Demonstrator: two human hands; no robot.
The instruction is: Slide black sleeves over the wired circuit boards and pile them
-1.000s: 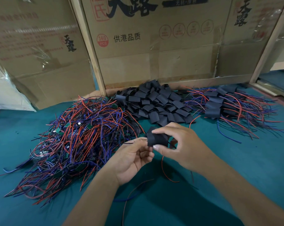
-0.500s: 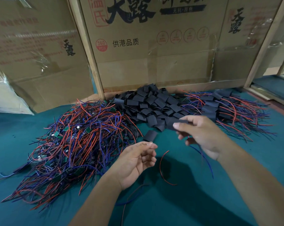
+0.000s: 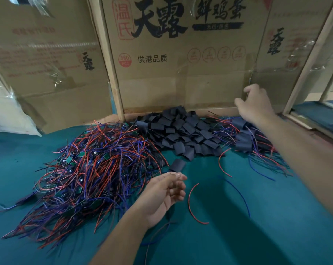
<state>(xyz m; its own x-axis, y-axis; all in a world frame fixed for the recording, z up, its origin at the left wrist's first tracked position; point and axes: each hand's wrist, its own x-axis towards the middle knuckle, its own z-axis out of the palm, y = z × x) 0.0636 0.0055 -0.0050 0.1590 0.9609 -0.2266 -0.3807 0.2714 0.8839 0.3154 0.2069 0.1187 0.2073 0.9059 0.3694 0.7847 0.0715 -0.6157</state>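
A big tangle of red and blue wired circuit boards (image 3: 89, 175) lies on the left of the green table. Behind the middle sits a heap of empty black sleeves (image 3: 181, 131), and one loose sleeve (image 3: 178, 165) lies in front of it. At the back right is the pile of sleeved boards (image 3: 246, 138) with wires trailing out. My right hand (image 3: 254, 104) hangs above that pile with fingers loosely spread and nothing in it. My left hand (image 3: 166, 192) hovers palm-in near the loose sleeve, fingers relaxed and empty.
Taped cardboard boxes (image 3: 181, 54) and wooden posts (image 3: 108, 62) wall off the back of the table (image 3: 257, 226). Loose red wire (image 3: 192, 203) and blue wire (image 3: 238, 194) ends lie on the cloth between my arms. A white bag (image 3: 7, 111) stands at the far left.
My right hand carried the sleeved board from in front of me to the back-right pile and let it go. My left hand released it and stayed near the front, opening.
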